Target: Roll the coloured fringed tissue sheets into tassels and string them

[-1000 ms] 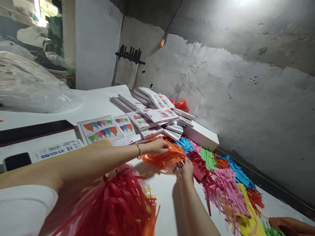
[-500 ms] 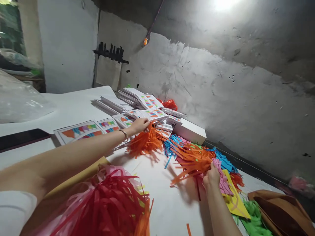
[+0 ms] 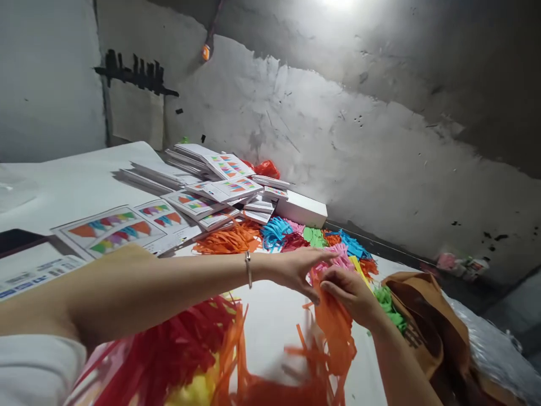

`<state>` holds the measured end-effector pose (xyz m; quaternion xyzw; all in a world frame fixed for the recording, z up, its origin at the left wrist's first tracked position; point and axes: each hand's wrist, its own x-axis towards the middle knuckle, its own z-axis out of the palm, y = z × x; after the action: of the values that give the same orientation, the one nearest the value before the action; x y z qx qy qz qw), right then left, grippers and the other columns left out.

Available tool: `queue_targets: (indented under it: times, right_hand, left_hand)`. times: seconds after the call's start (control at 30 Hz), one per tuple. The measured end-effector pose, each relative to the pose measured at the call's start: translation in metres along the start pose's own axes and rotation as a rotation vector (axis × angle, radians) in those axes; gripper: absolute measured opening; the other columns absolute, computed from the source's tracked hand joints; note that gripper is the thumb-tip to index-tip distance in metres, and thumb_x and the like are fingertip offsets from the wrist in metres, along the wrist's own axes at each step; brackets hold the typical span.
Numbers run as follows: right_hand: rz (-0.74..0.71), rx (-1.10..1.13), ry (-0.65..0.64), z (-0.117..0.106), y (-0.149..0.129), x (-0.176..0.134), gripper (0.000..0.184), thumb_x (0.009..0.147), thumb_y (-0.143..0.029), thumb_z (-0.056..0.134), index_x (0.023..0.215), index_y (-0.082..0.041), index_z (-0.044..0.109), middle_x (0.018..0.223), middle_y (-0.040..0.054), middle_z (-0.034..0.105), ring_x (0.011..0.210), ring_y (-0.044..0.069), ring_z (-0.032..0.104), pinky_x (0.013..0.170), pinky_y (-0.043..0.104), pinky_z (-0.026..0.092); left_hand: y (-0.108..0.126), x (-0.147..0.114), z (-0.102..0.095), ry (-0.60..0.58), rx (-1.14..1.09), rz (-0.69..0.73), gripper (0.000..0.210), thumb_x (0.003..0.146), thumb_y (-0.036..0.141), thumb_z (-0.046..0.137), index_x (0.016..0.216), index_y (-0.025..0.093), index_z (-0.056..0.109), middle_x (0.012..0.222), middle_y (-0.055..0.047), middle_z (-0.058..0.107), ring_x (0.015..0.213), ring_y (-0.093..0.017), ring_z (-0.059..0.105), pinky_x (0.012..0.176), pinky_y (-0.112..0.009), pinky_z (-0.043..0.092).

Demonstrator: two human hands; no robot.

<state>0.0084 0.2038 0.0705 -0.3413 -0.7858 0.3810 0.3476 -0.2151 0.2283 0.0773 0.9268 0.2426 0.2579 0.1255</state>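
Note:
My right hand (image 3: pixel 350 290) pinches the top of an orange paper-fringe tassel (image 3: pixel 336 327), whose strips hang down over the white table. Beside it my left hand (image 3: pixel 298 269) reaches across from the left with thumb and fingers apart, close to the tassel's top. Whether its fingertips touch the paper I cannot tell. Another orange fringe bundle (image 3: pixel 230 239) lies by the printed sheets. Nearest me, partly under my left forearm, are red fringe (image 3: pixel 169 349) and yellow fringe (image 3: pixel 196 389). Blurred orange strips (image 3: pixel 274 389) spread along the bottom of the view.
Printed cards (image 3: pixel 234 189) lie in stacks at the back, with a white box (image 3: pixel 302 208) beside them. Blue fringe (image 3: pixel 274 232), green fringe (image 3: pixel 315 237) and other bundles line the wall side. A brown bag (image 3: pixel 416 304) and clear plastic (image 3: pixel 486 344) are at right.
My left hand has let go of the orange bundle near the cards and moved right, towards my right hand. The orange tassel in my right hand has come nearer me. The view has turned right.

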Motion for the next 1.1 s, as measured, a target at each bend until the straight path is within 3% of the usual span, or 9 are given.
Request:
queue_targets:
  times: [0.1, 0.17, 0.23, 0.33, 0.57, 0.7, 0.87, 1.0, 1.1]
  right_hand:
    - [0.014, -0.059, -0.07, -0.001, -0.02, -0.036, 0.026, 0.088, -0.043, 0.069, 0.099, -0.02, 0.068, 0.073, -0.0031, 0.062, 0.064, 0.011, 0.054, 0.058, 0.021, 0.041]
    - [0.005, -0.236, -0.097, -0.003, -0.02, -0.06, 0.023, 0.089, -0.037, 0.069, 0.104, -0.02, 0.067, 0.066, -0.0063, 0.058, 0.057, 0.01, 0.051, 0.052, 0.02, 0.037]
    - [-0.029, -0.445, -0.095, -0.005, -0.012, -0.077, 0.011, 0.088, -0.029, 0.067, 0.083, -0.02, 0.068, 0.058, -0.0073, 0.053, 0.053, 0.009, 0.047, 0.049, 0.02, 0.033]
    - [-0.094, -0.588, 0.01, -0.009, 0.003, -0.091, 0.027, 0.089, -0.023, 0.059, 0.063, -0.019, 0.064, 0.058, -0.0036, 0.057, 0.055, 0.011, 0.05, 0.053, 0.022, 0.036]
    - [-0.487, -0.987, 0.461, -0.006, -0.007, -0.145, 0.021, 0.096, -0.016, 0.056, 0.11, -0.014, 0.073, 0.095, 0.0123, 0.07, 0.097, 0.023, 0.063, 0.099, 0.044, 0.044]
    - [-0.808, -1.184, 0.313, 0.04, 0.003, -0.192, 0.028, 0.094, -0.005, 0.044, 0.103, -0.01, 0.07, 0.11, 0.0167, 0.073, 0.118, 0.029, 0.063, 0.105, 0.047, 0.046]
    - [-0.813, -1.12, 0.189, 0.107, 0.05, -0.219, 0.035, 0.087, -0.003, 0.037, 0.085, -0.018, 0.069, 0.103, 0.0101, 0.078, 0.107, 0.025, 0.071, 0.101, 0.041, 0.054]
    - [-0.74, -1.079, 0.191, 0.13, 0.07, -0.23, 0.04, 0.087, -0.006, 0.033, 0.085, -0.022, 0.069, 0.098, 0.0091, 0.079, 0.103, 0.024, 0.072, 0.104, 0.04, 0.05]
    - [-0.676, -1.057, 0.177, 0.134, 0.07, -0.235, 0.043, 0.091, -0.005, 0.03, 0.091, -0.018, 0.071, 0.101, 0.0102, 0.079, 0.099, 0.023, 0.072, 0.112, 0.04, 0.038]
  left_hand:
    - [0.036, 0.005, 0.016, -0.123, 0.027, -0.001, 0.014, 0.081, 0.022, 0.077, 0.092, 0.017, 0.07, 0.078, 0.0, 0.072, 0.068, -0.015, 0.064, 0.061, -0.021, 0.046]
    - [0.05, -0.003, 0.025, -0.129, 0.043, -0.03, 0.008, 0.079, 0.013, 0.071, 0.074, 0.016, 0.066, 0.061, 0.003, 0.061, 0.056, -0.012, 0.055, 0.053, -0.022, 0.039]
    - [0.059, -0.011, 0.034, -0.102, 0.058, -0.054, 0.012, 0.074, 0.009, 0.068, 0.068, 0.016, 0.062, 0.069, 0.0, 0.063, 0.064, -0.015, 0.058, 0.059, -0.023, 0.042]
    - [0.066, -0.017, 0.049, -0.07, 0.063, -0.098, 0.01, 0.073, 0.009, 0.066, 0.073, 0.017, 0.06, 0.084, -0.004, 0.066, 0.075, -0.018, 0.061, 0.067, -0.024, 0.046]
    - [0.094, -0.039, 0.057, 0.11, 0.137, -0.116, 0.022, 0.084, 0.004, 0.049, 0.098, 0.019, 0.059, 0.099, -0.008, 0.067, 0.089, -0.02, 0.061, 0.082, -0.03, 0.049]
    - [0.122, -0.093, 0.064, 0.106, 0.322, 0.105, 0.021, 0.102, 0.015, 0.043, 0.1, 0.022, 0.063, 0.095, -0.005, 0.069, 0.089, -0.018, 0.06, 0.103, -0.037, 0.044]
    - [0.125, -0.163, 0.104, -0.139, 0.416, 0.072, 0.026, 0.104, 0.016, 0.045, 0.088, 0.023, 0.064, 0.088, -0.003, 0.069, 0.082, -0.017, 0.059, 0.101, -0.036, 0.043]
    - [0.12, -0.197, 0.115, -0.199, 0.426, -0.117, 0.017, 0.092, 0.012, 0.06, 0.102, 0.024, 0.066, 0.103, -0.006, 0.071, 0.094, -0.022, 0.062, 0.102, -0.041, 0.041]
    - [0.137, -0.204, 0.106, -0.204, 0.315, -0.283, 0.059, 0.074, 0.012, 0.068, 0.131, 0.025, 0.058, 0.13, -0.01, 0.065, 0.121, -0.031, 0.056, 0.11, -0.048, 0.036]
